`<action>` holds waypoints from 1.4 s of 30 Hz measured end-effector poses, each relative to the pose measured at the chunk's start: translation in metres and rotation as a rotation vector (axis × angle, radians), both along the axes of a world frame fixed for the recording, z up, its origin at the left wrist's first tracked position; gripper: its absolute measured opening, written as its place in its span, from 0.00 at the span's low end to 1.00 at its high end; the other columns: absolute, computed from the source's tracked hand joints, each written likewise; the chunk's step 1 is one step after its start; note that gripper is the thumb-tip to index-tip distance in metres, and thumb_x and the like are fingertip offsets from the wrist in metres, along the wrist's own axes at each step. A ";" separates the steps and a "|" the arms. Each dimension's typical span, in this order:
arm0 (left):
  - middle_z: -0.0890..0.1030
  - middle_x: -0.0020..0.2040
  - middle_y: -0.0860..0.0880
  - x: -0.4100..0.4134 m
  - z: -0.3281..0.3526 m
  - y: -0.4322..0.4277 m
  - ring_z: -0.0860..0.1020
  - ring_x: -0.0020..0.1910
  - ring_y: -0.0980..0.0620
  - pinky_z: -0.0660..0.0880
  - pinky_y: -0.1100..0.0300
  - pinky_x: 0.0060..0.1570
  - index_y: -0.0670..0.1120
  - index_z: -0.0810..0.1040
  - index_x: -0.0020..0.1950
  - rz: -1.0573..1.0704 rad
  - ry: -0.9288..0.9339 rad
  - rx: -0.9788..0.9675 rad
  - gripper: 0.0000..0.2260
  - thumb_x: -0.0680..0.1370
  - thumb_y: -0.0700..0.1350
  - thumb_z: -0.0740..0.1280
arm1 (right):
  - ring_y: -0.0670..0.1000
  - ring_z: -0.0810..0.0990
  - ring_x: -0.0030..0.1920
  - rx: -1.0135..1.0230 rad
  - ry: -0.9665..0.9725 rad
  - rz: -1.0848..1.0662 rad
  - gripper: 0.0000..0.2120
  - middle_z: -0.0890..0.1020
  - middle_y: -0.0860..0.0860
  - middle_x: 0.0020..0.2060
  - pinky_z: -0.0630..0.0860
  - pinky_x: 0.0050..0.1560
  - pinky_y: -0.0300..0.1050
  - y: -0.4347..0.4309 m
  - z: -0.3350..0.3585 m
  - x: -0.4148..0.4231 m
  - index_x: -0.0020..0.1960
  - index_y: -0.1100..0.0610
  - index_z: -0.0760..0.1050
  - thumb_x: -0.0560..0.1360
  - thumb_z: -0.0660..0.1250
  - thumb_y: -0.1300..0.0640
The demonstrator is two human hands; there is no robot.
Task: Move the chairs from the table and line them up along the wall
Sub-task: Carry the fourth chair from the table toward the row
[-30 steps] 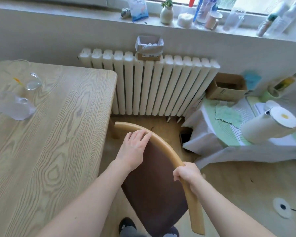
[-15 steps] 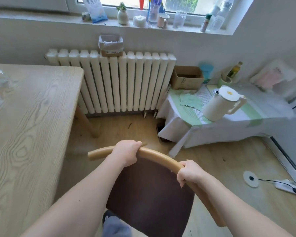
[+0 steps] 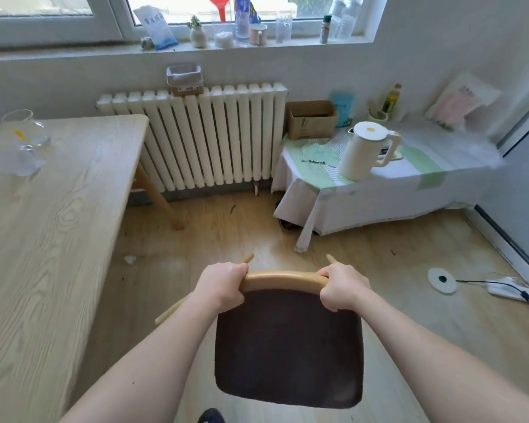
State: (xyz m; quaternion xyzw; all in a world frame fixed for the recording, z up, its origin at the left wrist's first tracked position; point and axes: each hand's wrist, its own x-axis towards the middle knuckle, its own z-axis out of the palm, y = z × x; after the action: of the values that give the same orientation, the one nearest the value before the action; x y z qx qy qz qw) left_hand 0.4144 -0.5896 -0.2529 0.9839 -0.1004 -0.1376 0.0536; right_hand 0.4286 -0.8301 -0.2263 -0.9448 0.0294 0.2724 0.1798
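Chair (image 3: 287, 346) over wood floor (image 3: 409, 254), beside table (image 3: 43, 239).

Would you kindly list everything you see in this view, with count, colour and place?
chair: one, dark brown seat, light wood frame, centre foreground.
table: one, light wood, left.
glassware: clear pieces, count unclear, table's far left.
radiator: one, white, on the wall under the window.
small box: one, greyish, atop the radiator.
stand: one, white-and-green cloth cover, right of the radiator.
cardboard box: one, brown, on the stand.
kettle: one, cream, on the stand.
sill items: several bottles, cups, a small plant; windowsill.
power strip: one, white, floor, far right.
left grip: one, bare hand, curled round the backrest's left end.
right grip: one, bare hand, curled round its right end.
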 end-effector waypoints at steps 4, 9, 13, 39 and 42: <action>0.80 0.46 0.49 -0.044 0.004 -0.010 0.78 0.44 0.48 0.69 0.59 0.38 0.49 0.73 0.48 -0.013 0.029 -0.002 0.11 0.67 0.45 0.68 | 0.52 0.77 0.47 -0.038 0.004 0.030 0.19 0.79 0.44 0.40 0.69 0.39 0.41 -0.009 0.007 -0.044 0.41 0.43 0.78 0.59 0.64 0.65; 0.80 0.43 0.49 -0.100 0.003 -0.015 0.77 0.40 0.48 0.71 0.58 0.36 0.48 0.74 0.47 -0.043 0.020 -0.039 0.11 0.66 0.45 0.68 | 0.53 0.77 0.52 -0.082 -0.002 -0.014 0.26 0.80 0.45 0.51 0.72 0.45 0.43 -0.015 0.008 -0.105 0.51 0.42 0.78 0.59 0.64 0.65; 0.79 0.42 0.49 -0.148 0.006 -0.012 0.76 0.38 0.49 0.70 0.59 0.36 0.47 0.74 0.46 -0.048 -0.021 -0.115 0.10 0.66 0.44 0.68 | 0.52 0.75 0.50 -0.090 -0.029 -0.059 0.27 0.78 0.45 0.44 0.73 0.45 0.45 -0.014 0.009 -0.156 0.52 0.40 0.77 0.60 0.64 0.64; 0.76 0.41 0.49 -0.589 -0.006 0.028 0.74 0.39 0.47 0.69 0.57 0.35 0.48 0.71 0.43 0.413 0.164 -0.083 0.10 0.66 0.43 0.70 | 0.57 0.78 0.54 -0.025 0.072 0.420 0.28 0.77 0.51 0.63 0.80 0.45 0.46 0.052 -0.014 -0.499 0.50 0.50 0.81 0.52 0.65 0.68; 0.75 0.39 0.50 -0.638 -0.005 0.051 0.74 0.39 0.49 0.68 0.58 0.33 0.50 0.70 0.42 0.524 0.176 -0.115 0.11 0.66 0.43 0.71 | 0.58 0.77 0.57 -0.022 0.089 0.524 0.31 0.76 0.53 0.64 0.79 0.44 0.44 0.088 -0.015 -0.526 0.54 0.52 0.81 0.53 0.67 0.69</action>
State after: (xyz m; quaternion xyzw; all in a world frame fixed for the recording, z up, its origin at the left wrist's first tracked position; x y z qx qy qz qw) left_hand -0.2238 -0.5384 -0.2579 0.9560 0.1546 -0.1980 0.1514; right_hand -0.0975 -0.7424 -0.2410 -0.9091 -0.2054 0.3508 0.0915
